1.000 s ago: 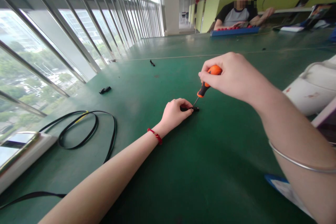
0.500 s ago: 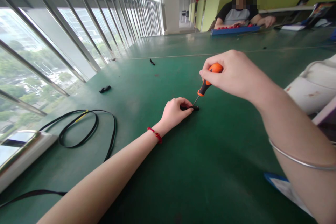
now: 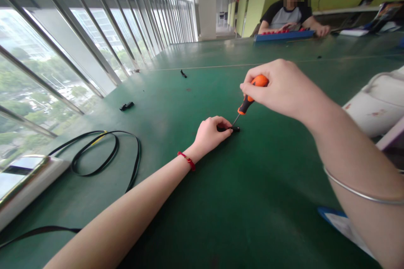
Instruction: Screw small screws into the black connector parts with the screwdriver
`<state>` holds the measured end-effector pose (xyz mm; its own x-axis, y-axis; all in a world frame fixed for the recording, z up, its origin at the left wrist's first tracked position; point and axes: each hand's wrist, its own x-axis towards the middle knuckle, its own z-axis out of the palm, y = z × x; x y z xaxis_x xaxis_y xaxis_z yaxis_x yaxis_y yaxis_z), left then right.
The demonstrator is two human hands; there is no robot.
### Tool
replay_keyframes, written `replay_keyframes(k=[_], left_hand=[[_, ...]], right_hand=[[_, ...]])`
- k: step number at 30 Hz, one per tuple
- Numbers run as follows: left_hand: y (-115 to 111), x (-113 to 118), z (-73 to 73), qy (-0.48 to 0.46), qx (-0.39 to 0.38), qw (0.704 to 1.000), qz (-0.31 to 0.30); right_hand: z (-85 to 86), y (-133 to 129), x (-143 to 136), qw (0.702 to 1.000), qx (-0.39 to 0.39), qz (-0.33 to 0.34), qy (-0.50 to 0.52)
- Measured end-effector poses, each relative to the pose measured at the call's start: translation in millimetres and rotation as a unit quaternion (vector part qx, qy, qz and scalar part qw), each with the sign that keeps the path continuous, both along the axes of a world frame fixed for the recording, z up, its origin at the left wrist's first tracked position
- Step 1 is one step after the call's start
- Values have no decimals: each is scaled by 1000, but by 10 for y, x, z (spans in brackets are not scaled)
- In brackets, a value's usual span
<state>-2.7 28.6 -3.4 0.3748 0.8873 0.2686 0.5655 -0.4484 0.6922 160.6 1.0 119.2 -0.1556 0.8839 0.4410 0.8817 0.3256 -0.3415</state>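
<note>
My right hand (image 3: 271, 84) grips the orange and black handle of a screwdriver (image 3: 245, 104), which is tilted with its shaft pointing down to the left. The shaft's tip meets a small black part (image 3: 235, 129) lying on the green tabletop (image 3: 252, 185). Closed around that same part, my left hand (image 3: 213, 132) pinches it between thumb and fingers and hides its left portion. The exact kind of the black part is too small to make out.
A black strap (image 3: 138, 162) loops on the left beside a white device (image 3: 28, 180). Small black pieces (image 3: 126, 106) lie farther off. Across the table a person (image 3: 287, 17) sits behind a blue tray (image 3: 284, 35). A white bag (image 3: 378, 101) stands at right.
My hands, the screwdriver and the black part stay almost in place. Across the table, the other person's hands have shifted slightly.
</note>
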Motion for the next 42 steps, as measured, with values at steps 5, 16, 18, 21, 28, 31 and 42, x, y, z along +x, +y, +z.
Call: replay_keyframes(k=[5,16,18,21,28,31,42], left_hand=[[7,-4,-17,0,2,1000,1],[6,-7,-15,0,0,1000,-3],[4,-8,-13,-2,1,1000,-4],[1,-6,-9,-4,-3,1000,-5],[-3,-3,0,-2,-2,1000,-1],[1,-3,-6,-3,-1,1000,-2],[9,-9,-22,-6,-3,1000,-6]], right_hand=[[2,-1,1,1000,1,-2,2],[23,-13,-11,1000,-4,-5,0],[25,-21,-12,1000,-3,-4,0],[24,-20,-13,1000,-7,1,-4],[23,-2,-8,1000,-4,-1,-5],[22,2,-7,1000,-8,-6,-4],[25,-16,-8,1000,-8,-6,-3]])
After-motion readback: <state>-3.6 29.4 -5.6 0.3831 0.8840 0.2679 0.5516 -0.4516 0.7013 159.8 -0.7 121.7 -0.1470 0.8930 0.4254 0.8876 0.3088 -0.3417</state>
